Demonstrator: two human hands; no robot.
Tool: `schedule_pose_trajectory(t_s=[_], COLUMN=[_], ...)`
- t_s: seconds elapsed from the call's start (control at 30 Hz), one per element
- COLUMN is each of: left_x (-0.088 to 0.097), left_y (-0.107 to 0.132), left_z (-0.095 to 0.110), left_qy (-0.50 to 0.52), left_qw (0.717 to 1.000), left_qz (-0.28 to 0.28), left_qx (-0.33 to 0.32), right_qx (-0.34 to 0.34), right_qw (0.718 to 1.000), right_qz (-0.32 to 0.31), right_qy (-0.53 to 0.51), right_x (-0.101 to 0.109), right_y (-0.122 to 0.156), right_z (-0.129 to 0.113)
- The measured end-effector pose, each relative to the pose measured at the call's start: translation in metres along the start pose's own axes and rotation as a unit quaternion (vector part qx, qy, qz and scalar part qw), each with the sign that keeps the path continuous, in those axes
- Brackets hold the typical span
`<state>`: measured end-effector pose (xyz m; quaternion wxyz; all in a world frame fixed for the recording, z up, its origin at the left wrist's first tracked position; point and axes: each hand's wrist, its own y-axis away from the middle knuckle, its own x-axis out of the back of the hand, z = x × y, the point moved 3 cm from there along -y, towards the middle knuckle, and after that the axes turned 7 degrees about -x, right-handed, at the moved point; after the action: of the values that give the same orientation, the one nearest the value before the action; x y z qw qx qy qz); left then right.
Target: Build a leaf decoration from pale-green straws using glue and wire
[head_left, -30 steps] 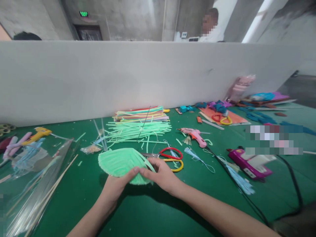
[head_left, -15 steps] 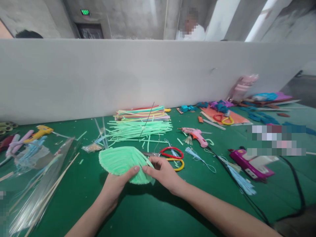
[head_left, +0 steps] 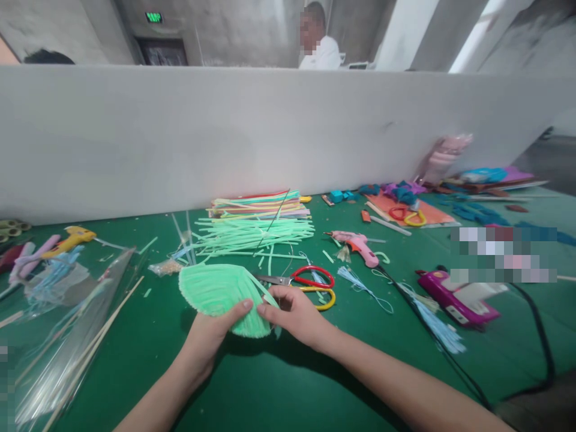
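Observation:
A light-green fan-shaped piece made of pipe cleaners [head_left: 216,291] is held above the table in the middle of the view. My left hand [head_left: 218,330] grips it from below, thumb flat on its front and the other fingers hidden behind. At the fan's right edge, a single green pipe cleaner [head_left: 255,284] stands slightly apart, and my right hand [head_left: 292,315] pinches its lower end between thumb and finger. Just beyond my right hand lie scissors [head_left: 312,277] with a red and a yellow handle. Behind the fan is a pile of loose green pipe cleaners [head_left: 256,236].
A pink glue gun [head_left: 357,246] lies right of the pile, near blue tassels [head_left: 364,288] and a purple power strip [head_left: 456,300]. At left are a yellow glue gun [head_left: 74,240] and clear plastic sheeting [head_left: 85,336]. A grey partition [head_left: 252,132] borders the back; a person [head_left: 321,48] is beyond it.
The pipe cleaner at the fan's right edge stands a little further from the rest. Both hands and the fan have shifted only slightly. Beyond the partition, the person has moved left.

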<state>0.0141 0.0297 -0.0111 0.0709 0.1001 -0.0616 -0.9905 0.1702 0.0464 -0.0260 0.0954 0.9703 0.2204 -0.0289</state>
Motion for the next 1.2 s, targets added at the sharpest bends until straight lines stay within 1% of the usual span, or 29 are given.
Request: schedule_pose_trajectory(t_s=[0.2,0.3,0.4,0.53,0.7,0.83,1.0,1.13,1.2], left_x=[-0.0002,-0.0004,0.0011,0.0055,0.0026,0.0004,0.0046,0.0072,0.0071], left_y=[0.0001,-0.0005,-0.0021,-0.0048,-0.0049,-0.0048,-0.0073,-0.0079,-0.0073], left_z=[-0.0006,-0.002,-0.002,-0.0005,-0.0024,-0.0041,-0.0048,-0.0019,0.0001], left_qy=[0.019,0.025,0.026,0.012,-0.038,-0.039,-0.041,-0.066,-0.077], left_qw=[1.0,1.0,1.0,1.0,0.997,0.995,0.996,0.995,0.994], left_qz=[0.007,0.0,-0.018,-0.019,-0.063,-0.087,-0.074,-0.042,-0.024], left_qx=[0.004,0.007,-0.001,-0.016,-0.01,-0.014,-0.027,-0.06,-0.072], right_qx=[-0.01,-0.011,-0.019,-0.043,-0.028,-0.017,-0.018,0.006,0.033], right_qw=[1.0,1.0,1.0,0.997,0.998,0.998,0.997,0.998,0.994], right_qz=[0.014,0.015,-0.009,-0.051,-0.038,-0.046,-0.05,-0.016,0.003], right_qy=[0.007,0.005,0.005,0.027,0.03,0.048,0.051,0.067,0.101], right_x=[0.0015,0.0014,-0.0002,-0.0033,-0.0029,-0.0025,-0.0022,0.0012,0.0031], right_y=[-0.0007,-0.0002,0.0013,0.0036,0.0047,0.0043,0.0019,-0.0004,0.0001], right_z=[-0.001,-0.0006,-0.0003,-0.0013,-0.0048,-0.0037,-0.0044,-0.008,-0.01])
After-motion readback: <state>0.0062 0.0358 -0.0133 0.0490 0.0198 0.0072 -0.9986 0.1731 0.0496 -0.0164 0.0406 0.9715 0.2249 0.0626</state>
